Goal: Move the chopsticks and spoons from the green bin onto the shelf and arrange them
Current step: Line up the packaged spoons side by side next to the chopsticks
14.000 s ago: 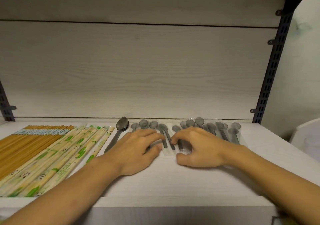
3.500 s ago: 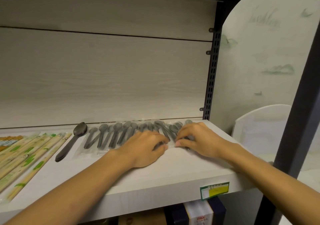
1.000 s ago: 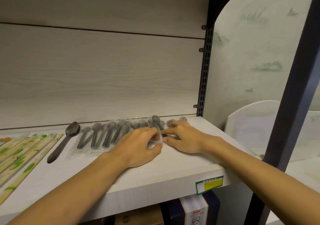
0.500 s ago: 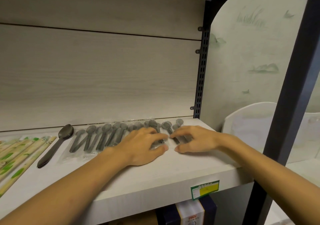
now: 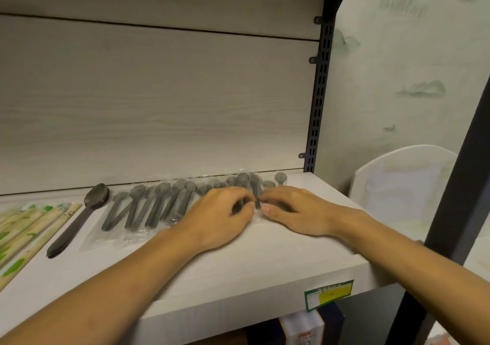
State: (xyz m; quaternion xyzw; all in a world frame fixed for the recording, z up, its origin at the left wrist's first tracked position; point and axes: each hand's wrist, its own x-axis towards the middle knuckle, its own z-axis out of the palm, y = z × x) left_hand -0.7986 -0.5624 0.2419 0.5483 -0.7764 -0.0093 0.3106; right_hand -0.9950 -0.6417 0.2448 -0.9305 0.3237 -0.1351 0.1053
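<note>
Chopsticks (image 5: 29, 228) lie far left on the shelf (image 5: 265, 259), cut off by the frame edge. Wrapped spoons (image 5: 159, 204) run rightward. My left hand (image 5: 217, 220) and right hand (image 5: 294, 212) pinch the rightmost packets with curled fingers. Risk, I judge: slick film slides, fanning the row. Pinched packets hidden; green bin unseen.

- Wrapped spoons (image 5: 159, 206): grey, in clear plastic.
- Loose spoon (image 5: 79, 218): dark grey.
- Chopstick wrappers (image 5: 31, 228): pale tan with green leaf patches.
- Shelf (image 5: 238, 259): whitish wood grain.
- Price label (image 5: 328, 294): green border, yellow centre.
- Upright rail (image 5: 318, 95): black.
</note>
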